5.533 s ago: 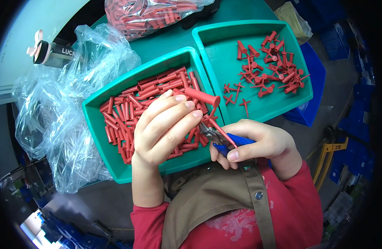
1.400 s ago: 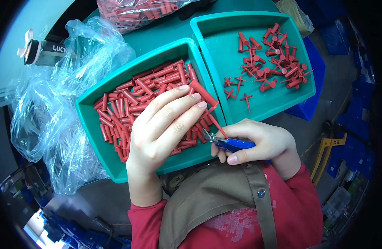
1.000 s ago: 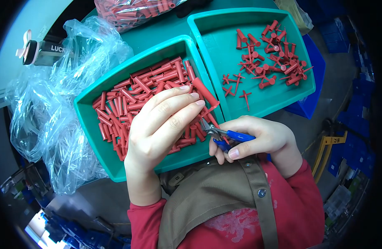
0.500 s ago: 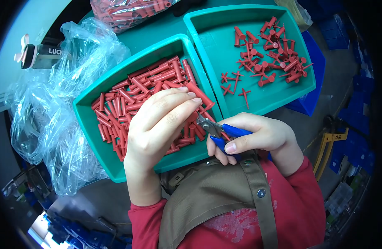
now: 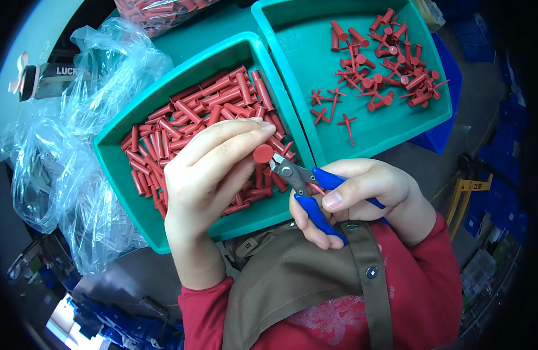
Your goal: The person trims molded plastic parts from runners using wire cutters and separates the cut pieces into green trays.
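Note:
My left hand (image 5: 213, 163) is closed over the left bin, its fingers around a red plastic part (image 5: 263, 154). The round flat end of that part faces up; the rest is hidden by the fingers. My right hand (image 5: 371, 186) holds blue-handled side cutters (image 5: 288, 171) with the handles spread. Their jaws point at the red part, close beside its disc end; whether they touch it I cannot tell. A bit of red plastic shows between the handles by my thumb. Below the hands, many red tubular parts (image 5: 190, 112) fill the green left bin (image 5: 149, 224).
A second green bin (image 5: 304, 70) adjoins on the right, with red pieces and cross-shaped sprues (image 5: 350, 127) inside. Crumpled clear plastic (image 5: 76, 192) and a bottle (image 5: 56, 80) lie at left. A bag of red parts (image 5: 158, 14) is at the top.
The cutters' handles have spread wider. The red part in my left hand has turned, its disc end now toward the jaws. My left hand has shifted slightly left.

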The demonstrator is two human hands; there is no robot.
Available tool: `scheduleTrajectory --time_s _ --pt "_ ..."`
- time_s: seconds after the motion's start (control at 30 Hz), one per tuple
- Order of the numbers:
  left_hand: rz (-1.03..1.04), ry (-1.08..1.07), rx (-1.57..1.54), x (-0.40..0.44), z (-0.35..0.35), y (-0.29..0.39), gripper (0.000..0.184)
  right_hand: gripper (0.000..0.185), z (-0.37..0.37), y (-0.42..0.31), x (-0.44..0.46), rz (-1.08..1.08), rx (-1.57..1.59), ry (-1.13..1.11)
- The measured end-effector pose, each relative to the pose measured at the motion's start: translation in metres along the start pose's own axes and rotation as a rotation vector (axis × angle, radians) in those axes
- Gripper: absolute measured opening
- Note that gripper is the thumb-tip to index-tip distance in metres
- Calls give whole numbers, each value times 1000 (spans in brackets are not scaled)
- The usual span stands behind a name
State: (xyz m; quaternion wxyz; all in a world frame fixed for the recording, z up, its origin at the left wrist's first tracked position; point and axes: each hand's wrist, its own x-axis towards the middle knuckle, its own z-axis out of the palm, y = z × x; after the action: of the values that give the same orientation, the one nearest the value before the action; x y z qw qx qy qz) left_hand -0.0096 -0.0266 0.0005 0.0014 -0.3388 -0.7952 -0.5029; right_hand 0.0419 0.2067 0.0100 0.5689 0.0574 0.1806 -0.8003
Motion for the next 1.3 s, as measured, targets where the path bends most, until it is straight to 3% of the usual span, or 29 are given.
scheduleTrajectory --time_s 0.17,0.87,1.1,1.23,1.3 --pt "63 -5 18 0 3 -8 35 32 1 7 1 -20 197 -105" --pt "118 27 48 -1 8 -11 31 29 9 7 -3 -44 94 43" --pt "52 35 48 0 5 -4 29 28 10 6 -8 -86 95 -13" --pt "-21 0 42 0 2 -1 29 33 15 5 -12 -166 -88 102" --pt "-28 -26 -11 -1 3 0 30 32 18 8 -1 -644 -719 493"
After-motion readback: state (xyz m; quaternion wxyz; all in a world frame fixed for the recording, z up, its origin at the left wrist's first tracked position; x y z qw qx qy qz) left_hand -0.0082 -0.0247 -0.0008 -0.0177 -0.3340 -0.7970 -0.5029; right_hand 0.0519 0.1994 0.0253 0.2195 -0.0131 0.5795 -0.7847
